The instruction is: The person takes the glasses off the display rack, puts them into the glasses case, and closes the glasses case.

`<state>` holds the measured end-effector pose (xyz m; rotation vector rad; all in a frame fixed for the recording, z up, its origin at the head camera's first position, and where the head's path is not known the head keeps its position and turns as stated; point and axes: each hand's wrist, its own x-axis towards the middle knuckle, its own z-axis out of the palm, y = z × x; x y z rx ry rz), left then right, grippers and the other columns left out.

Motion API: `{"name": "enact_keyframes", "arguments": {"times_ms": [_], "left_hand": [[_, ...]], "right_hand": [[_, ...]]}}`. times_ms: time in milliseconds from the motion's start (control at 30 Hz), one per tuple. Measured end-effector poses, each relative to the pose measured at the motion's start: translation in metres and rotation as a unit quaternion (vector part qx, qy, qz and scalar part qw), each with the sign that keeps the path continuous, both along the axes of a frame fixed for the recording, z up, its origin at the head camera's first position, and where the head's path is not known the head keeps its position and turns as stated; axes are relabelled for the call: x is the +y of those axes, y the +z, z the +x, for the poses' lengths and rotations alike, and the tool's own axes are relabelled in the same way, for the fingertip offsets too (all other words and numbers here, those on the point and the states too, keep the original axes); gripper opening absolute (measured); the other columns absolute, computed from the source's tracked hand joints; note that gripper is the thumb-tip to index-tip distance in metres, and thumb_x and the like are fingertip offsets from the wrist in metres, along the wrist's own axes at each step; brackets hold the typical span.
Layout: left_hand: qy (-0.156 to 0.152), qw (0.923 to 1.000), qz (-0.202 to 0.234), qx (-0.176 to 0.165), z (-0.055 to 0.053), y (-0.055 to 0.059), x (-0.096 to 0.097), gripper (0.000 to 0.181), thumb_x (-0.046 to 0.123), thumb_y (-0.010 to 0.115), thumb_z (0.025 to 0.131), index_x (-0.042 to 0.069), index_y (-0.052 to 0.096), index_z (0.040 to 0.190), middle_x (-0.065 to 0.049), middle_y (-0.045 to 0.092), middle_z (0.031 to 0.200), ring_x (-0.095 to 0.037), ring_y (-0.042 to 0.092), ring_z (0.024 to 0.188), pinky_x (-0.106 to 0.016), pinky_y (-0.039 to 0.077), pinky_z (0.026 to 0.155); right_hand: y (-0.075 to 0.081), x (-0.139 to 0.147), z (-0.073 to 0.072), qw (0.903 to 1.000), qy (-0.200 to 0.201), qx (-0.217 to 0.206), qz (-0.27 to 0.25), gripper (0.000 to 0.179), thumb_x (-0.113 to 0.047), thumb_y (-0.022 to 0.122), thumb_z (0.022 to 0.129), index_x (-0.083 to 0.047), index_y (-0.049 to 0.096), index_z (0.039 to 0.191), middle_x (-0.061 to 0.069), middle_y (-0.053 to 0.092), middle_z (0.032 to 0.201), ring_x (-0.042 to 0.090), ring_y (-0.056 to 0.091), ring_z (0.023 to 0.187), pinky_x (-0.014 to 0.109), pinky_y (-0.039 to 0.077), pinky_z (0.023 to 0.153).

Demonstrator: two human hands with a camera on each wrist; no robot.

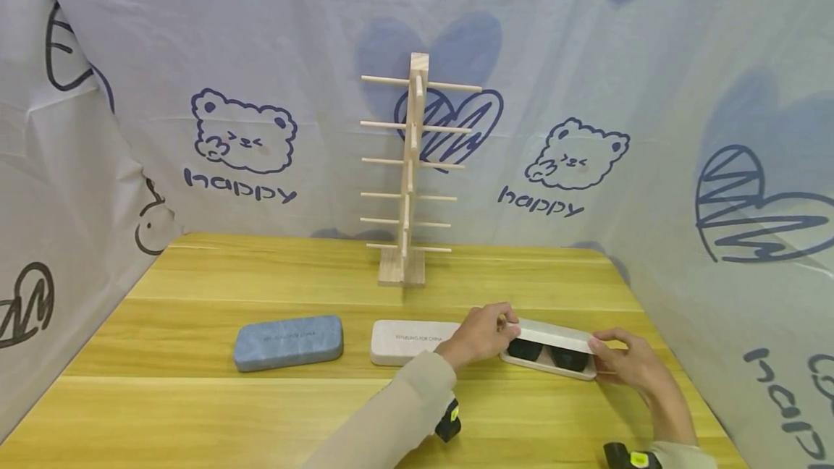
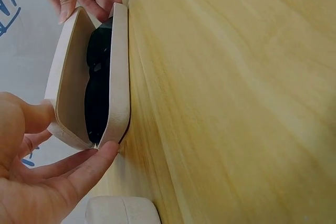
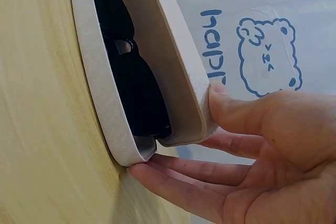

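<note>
A pale glasses case (image 1: 557,335) lies on the table at the right with its lid partly raised. Dark sunglasses (image 3: 137,90) sit inside it, their lenses showing through the gap. My left hand (image 1: 481,335) holds the left end of the case, thumb on the lid and fingertips low by the base in the left wrist view. At the opposite end, my right hand (image 1: 630,364) grips the case, its thumb (image 3: 231,109) against the lid's edge and a fingertip touching the base's corner.
Left of the open case lie a closed white glasses case (image 1: 397,342), partly behind my left forearm, and a closed blue glasses case (image 1: 289,342). A wooden rack (image 1: 412,165) with several pegs stands at the back, before a printed cloth (image 1: 326,35).
</note>
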<state>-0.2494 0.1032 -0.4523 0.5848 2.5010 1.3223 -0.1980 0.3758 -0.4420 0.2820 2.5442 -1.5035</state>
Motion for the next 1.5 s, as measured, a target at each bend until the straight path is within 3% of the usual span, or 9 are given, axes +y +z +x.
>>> {"name": "enact_keyframes", "arguments": {"times_ms": [267,600,833,1067,1267,1500], "left_hand": [[-0.002,0.9999,-0.006,0.012,0.0,-0.002,0.0,0.011,0.027,0.063,0.104,0.021,0.068,0.111,-0.006,0.071,0.117,-0.011,0.061,0.089,-0.026,0.053,0.074],[0.003,0.9997,0.001,0.022,0.001,-0.005,0.001,0.008,0.026,0.064,0.104,0.019,0.067,0.108,-0.003,0.07,0.107,-0.01,0.055,0.075,-0.024,0.049,0.068],[0.001,0.9986,-0.008,0.053,0.004,-0.008,0.002,0.011,0.025,0.063,0.104,0.018,0.068,0.111,-0.003,0.073,0.111,-0.018,0.068,0.106,-0.031,0.057,0.087],[-0.009,0.9983,0.004,0.057,0.003,-0.01,0.001,0.015,0.022,0.064,0.104,0.014,0.069,0.115,-0.002,0.072,0.102,-0.006,0.058,0.08,-0.022,0.051,0.073],[-0.007,0.9982,0.007,0.059,0.006,-0.014,0.001,0.009,0.013,0.068,0.1,0.01,0.076,0.103,0.002,0.069,0.086,-0.003,0.055,0.071,-0.018,0.049,0.068],[-0.01,0.9991,0.003,0.041,0.008,-0.011,-0.001,0.015,0.007,0.072,0.096,0.008,0.075,0.111,0.002,0.066,0.083,-0.004,0.054,0.068,-0.016,0.048,0.063]], "right_hand": [[0.001,-0.001,0.001,0.9999,0.003,0.004,0.016,0.05,-0.015,0.053,0.108,0.02,0.041,0.141,0.045,0.061,0.125,0.034,0.076,0.099,0.04,0.065,0.081],[-0.001,-0.001,0.004,0.9997,0.01,0.018,0.013,0.05,-0.013,0.054,0.108,0.022,0.04,0.141,0.045,0.062,0.124,0.032,0.076,0.099,0.04,0.064,0.082],[-0.003,0.001,0.004,0.9998,0.008,0.017,0.009,0.051,-0.014,0.055,0.107,0.022,0.04,0.141,0.045,0.061,0.124,0.032,0.076,0.099,0.04,0.064,0.083],[-0.003,0.002,0.005,0.9997,0.015,0.015,0.01,0.053,-0.012,0.058,0.106,0.022,0.039,0.142,0.044,0.063,0.123,0.03,0.076,0.098,0.039,0.064,0.083],[-0.003,-0.001,0.006,0.9979,0.002,0.011,0.064,0.052,-0.005,0.073,0.095,0.018,0.05,0.134,0.043,0.065,0.119,0.028,0.076,0.091,0.036,0.065,0.076],[-0.002,-0.004,0.003,0.9945,0.015,-0.001,0.103,0.054,-0.004,0.076,0.092,0.018,0.049,0.133,0.046,0.061,0.121,0.032,0.075,0.092,0.038,0.064,0.076]]}}
